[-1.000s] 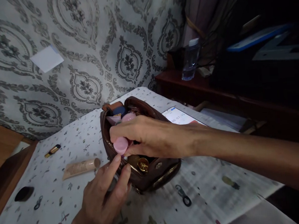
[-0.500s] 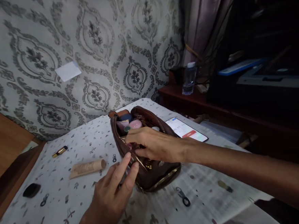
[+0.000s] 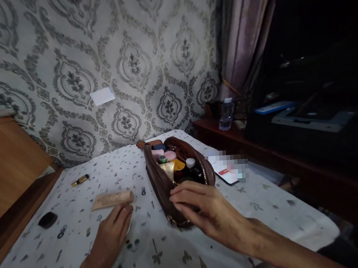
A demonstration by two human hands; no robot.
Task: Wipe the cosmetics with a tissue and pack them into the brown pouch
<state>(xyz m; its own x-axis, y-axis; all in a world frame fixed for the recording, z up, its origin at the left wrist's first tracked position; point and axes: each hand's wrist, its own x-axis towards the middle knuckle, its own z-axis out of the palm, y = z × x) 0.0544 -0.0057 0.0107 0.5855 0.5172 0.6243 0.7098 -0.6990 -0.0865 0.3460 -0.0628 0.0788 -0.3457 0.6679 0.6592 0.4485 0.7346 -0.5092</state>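
An unzipped brown bag (image 3: 160, 194) lies on the patterned cloth, packed with cosmetics. Inside show a pink round item (image 3: 170, 155), a gold packet (image 3: 168, 170), a yellow-orange item (image 3: 178, 165) and a white cap (image 3: 190, 162). Over the bag's near end hovers my right hand (image 3: 206, 203), fingers loosely bent, a little apart and seemingly bare. My left hand (image 3: 113, 226) is low over the cloth, left of the bag, its fingers closed. Something pale peeks out at its edge, too hidden to name. Just beyond it lies a beige squeeze tube (image 3: 111, 199).
A gold-and-black lipstick tube (image 3: 80, 180) and a dark rounded item (image 3: 47, 220) lie at left. Right of the bag is a phone (image 3: 226, 173), partly blurred. A water bottle (image 3: 226, 115) stands on the dark red ledge (image 3: 203, 126) behind. Patterned wall closes the back.
My right hand has come out of the bag toward its near end, uncovering the contents. My left hand has left the bag's side, moved left beside the tube and closed. The view has shifted.
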